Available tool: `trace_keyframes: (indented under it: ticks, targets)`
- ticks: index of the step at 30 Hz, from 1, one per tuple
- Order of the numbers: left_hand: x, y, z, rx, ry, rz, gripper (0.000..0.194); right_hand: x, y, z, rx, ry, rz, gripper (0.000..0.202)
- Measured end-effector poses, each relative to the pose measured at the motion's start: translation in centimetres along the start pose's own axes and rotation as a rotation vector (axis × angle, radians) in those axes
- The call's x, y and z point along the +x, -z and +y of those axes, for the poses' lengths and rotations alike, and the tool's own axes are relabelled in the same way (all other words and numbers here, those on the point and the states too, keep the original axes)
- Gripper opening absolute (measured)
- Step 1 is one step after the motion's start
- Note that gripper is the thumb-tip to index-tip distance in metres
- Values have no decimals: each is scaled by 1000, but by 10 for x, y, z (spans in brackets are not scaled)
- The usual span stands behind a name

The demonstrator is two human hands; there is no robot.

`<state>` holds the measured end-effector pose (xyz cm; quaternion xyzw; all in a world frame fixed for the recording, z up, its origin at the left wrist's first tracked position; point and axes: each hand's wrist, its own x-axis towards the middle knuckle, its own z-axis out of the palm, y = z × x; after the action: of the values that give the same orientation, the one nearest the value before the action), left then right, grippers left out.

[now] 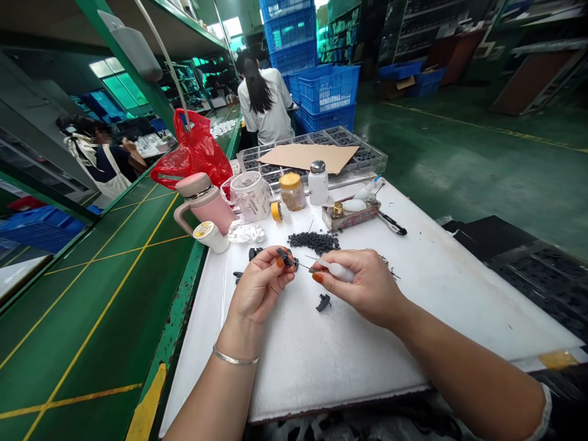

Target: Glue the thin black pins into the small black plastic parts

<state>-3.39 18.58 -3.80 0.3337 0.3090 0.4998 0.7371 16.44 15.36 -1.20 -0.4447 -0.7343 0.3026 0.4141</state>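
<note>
My left hand [263, 282] pinches a small black plastic part [285, 257] between thumb and fingertips. In my right hand [367, 282] is a small white squeeze bottle [340, 271] with a thin nozzle pointing left. A thin dark pin-like tip reaches from my right fingertips towards the black part; whether it touches is too small to tell. Below the hands, a curved black piece [323, 302] lies on the white tabletop [340, 361]. Behind them spreads a pile of tiny black rings [315, 242]. More black parts [255, 252] sit beside my left hand, partly hidden by it.
Along the back stand a pink mug [209, 205], a clear plastic jar [250, 196], a yellow-lidded jar [293, 192] and a white pump bottle [318, 184]. A small box [351, 214] and a black cutter [392, 223] are at right. A green conveyor [92, 294] runs left. Two people work beyond.
</note>
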Motion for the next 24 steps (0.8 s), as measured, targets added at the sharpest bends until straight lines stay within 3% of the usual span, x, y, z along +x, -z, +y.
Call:
trace_keyframes:
  ticks: [24]
  targets:
    - [0,-2,-2,91,-44,31,20,0,-2,0,-18,-50,-55,15]
